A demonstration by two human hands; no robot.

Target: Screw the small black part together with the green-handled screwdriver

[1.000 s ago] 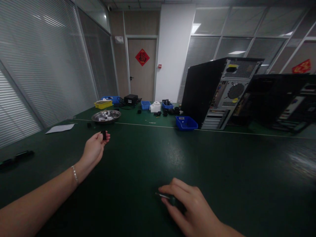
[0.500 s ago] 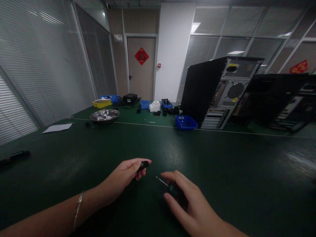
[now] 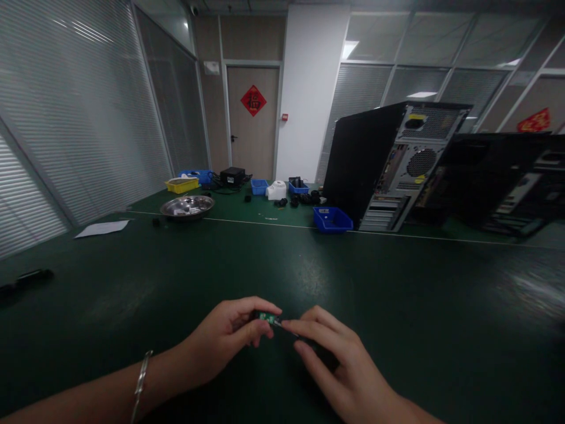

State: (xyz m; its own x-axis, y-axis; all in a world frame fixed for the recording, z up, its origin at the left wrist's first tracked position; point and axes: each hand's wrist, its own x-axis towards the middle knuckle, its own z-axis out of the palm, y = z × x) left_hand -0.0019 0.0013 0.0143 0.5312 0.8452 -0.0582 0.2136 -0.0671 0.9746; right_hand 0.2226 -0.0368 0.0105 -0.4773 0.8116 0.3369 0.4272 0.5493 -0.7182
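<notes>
Between the thumb and fingers of my left hand (image 3: 236, 327) is a small green circuit board (image 3: 267, 318), its lit face turned toward me. My right hand (image 3: 338, 353) is closed around a screwdriver, whose dark handle lies mostly hidden in the palm. The thin metal shaft of the screwdriver (image 3: 292, 333) points left, and its tip is at the right end of the board. Whether the tip touches the board or only overlaps it in view, I cannot tell. Both hands are above the dark green table (image 3: 185, 265).
Farther back are a steel bowl (image 3: 188, 207), a blue bin (image 3: 332, 219) and a large black computer tower (image 3: 375, 159). A paper sheet (image 3: 102, 228) lies at left, with a dark tool-like object (image 3: 27, 280) nearer. Small bins and black parts line the far table.
My left hand has turned and shifted slightly down and right, bringing the board's green face into view. The board and screwdriver tip have come together; the right hand has barely moved.
</notes>
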